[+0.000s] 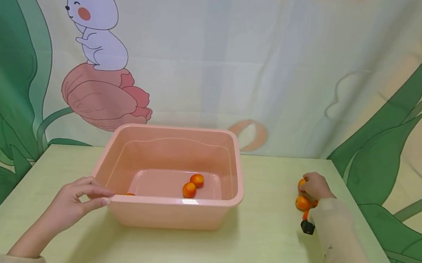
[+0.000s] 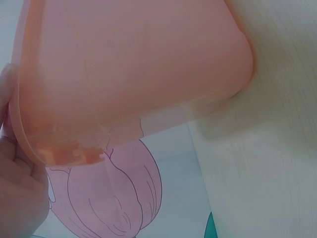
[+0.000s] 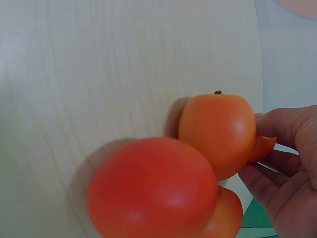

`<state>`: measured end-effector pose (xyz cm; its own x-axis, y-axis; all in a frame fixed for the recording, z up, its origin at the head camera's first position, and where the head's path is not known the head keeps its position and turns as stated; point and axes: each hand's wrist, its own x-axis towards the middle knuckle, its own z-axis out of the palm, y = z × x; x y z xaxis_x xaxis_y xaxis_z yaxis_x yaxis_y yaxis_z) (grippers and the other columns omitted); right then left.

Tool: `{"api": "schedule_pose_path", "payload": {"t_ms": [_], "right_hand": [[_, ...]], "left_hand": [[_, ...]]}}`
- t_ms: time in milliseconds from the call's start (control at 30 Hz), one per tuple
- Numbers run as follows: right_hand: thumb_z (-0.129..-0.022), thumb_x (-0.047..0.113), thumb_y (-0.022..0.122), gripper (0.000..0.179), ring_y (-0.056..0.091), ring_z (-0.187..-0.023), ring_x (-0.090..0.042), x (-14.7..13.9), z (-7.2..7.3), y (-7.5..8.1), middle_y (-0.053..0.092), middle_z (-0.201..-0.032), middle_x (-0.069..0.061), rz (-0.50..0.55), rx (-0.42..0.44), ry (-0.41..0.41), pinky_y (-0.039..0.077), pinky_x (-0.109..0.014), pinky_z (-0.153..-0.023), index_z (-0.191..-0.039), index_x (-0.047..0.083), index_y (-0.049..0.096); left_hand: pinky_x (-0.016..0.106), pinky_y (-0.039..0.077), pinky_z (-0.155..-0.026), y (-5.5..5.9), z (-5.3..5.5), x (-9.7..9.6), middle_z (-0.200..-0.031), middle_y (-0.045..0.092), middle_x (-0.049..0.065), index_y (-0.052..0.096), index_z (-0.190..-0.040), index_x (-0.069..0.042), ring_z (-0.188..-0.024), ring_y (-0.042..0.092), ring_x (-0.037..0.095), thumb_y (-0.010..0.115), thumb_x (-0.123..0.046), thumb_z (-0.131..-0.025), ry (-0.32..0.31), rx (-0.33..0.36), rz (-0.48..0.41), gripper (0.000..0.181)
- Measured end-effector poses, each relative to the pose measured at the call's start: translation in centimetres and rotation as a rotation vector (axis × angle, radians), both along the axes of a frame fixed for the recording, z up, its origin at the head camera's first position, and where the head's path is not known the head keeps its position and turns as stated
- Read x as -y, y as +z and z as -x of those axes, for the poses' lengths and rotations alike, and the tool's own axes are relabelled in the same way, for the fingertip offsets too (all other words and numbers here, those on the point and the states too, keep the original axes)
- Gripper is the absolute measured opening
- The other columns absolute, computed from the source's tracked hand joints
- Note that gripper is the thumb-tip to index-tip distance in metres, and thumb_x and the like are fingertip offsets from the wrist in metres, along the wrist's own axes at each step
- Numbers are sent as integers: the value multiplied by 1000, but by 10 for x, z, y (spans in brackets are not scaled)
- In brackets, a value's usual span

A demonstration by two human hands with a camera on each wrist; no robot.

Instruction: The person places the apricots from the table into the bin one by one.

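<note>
The right hand [image 1: 317, 186] pinched an orange fruit [image 3: 218, 134] right of the pink basin [image 1: 170, 211], contact that the right wrist view showed and the head view half hid. The left hand [image 1: 72, 198] gripped the basin's near-left rim; only the head view clearly showed two fruits [image 1: 189, 190] on its floor.

The left hand [image 2: 21, 193] grips the rim [image 2: 17, 101] of a pink tub [image 2: 148, 59], which fills the upper middle. Orange patches [image 2: 64, 153] show near the tub's lower-left corner. The pale bench [image 2: 277, 148] lies right; below is a backdrop [image 2: 183, 183] with a pink flower [image 2: 116, 193] and green sliver [image 2: 211, 228].
</note>
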<state>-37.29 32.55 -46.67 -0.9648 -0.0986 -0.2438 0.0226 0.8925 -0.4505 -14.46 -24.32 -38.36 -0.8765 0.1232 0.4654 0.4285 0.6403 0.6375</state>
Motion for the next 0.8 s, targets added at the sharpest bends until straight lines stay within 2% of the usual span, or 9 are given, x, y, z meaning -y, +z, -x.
{"api": "schedule_pose_path", "payload": {"t_ms": [300, 467, 800], "right_hand": [[-82, 6, 50, 52, 43, -99, -37, 3, -2, 13, 38, -127, -32, 43, -6, 14, 37, -50, -93, -127, -13, 35], [-83, 7, 52, 53, 45, -95, -34, 10, -4, 23, 41, -125, -31, 56, 1, 16, 40, -46, -90, -128, -13, 33], [-81, 6, 52, 51, 48, -90, -31, 20, -5, 38, 45, -121, -30, 75, -76, 84, 43, -40, -81, -126, -12, 37]], "left_hand": [[12, 41, -61, -3, 1, 0, -75, 58, -12, 70, -82, -9, -71, 50, -3, 72, 1, -66, 11, 10, 8, 19], [11, 40, -62, -2, 1, -1, -75, 58, -12, 71, -81, -10, -71, 50, -3, 73, 2, -66, 2, 0, -4, 20], [13, 41, -61, 0, -1, -1, -74, 56, -15, 70, -81, -13, -69, 50, -3, 73, -4, -68, 35, 43, 18, 16]]}}
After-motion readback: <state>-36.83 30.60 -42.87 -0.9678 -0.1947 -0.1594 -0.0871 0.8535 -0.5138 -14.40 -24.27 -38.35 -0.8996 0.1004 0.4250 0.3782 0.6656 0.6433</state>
